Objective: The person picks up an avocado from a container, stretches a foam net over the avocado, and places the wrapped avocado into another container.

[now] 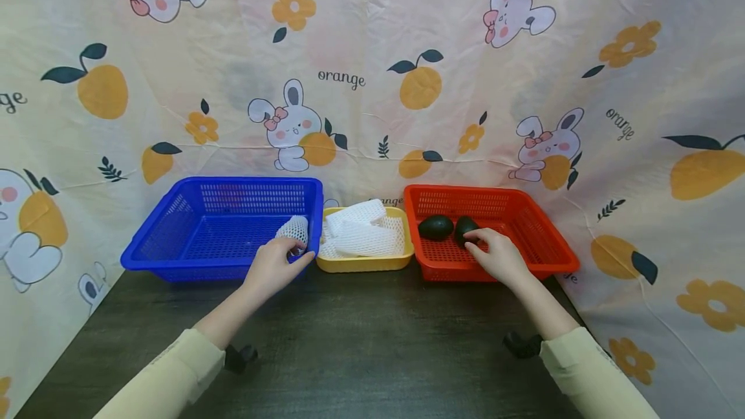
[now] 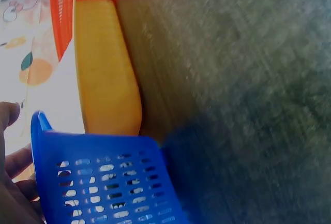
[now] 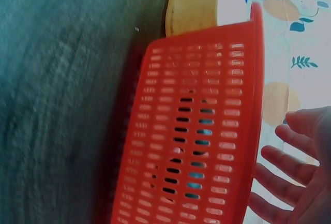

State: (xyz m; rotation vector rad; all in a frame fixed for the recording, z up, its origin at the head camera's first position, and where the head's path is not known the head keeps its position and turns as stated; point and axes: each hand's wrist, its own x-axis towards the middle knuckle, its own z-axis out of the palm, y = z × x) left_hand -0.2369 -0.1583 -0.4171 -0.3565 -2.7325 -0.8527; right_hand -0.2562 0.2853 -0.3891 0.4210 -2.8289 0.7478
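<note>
Clock hub: the middle of the dark table, as the head view had it.

Ten o'clock: blue basket. Inside, at its own three o'clock, lay a foam-netted piece (contents hidden by the mesh). Left hand was at the piece's seven o'clock, over the near rim, grip slack; the left wrist view showed thumb and fingers well apart. Whether a fingertip touched the mesh, could not tell.

Twelve o'clock: yellow tray, between the two baskets, with white foam nets heaped in it.

Between one and two: red basket. Two dark green fruits, both toward its nine o'clock: the outer fruit on its side, the inner fruit just beside it. Right hand hung at the inner fruit's four o'clock, grasping nothing, fingers spread and fairly straight in the right wrist view. Contact with the fruit uncertain.

Behind all: printed cloth, rabbits and oranges.
</note>
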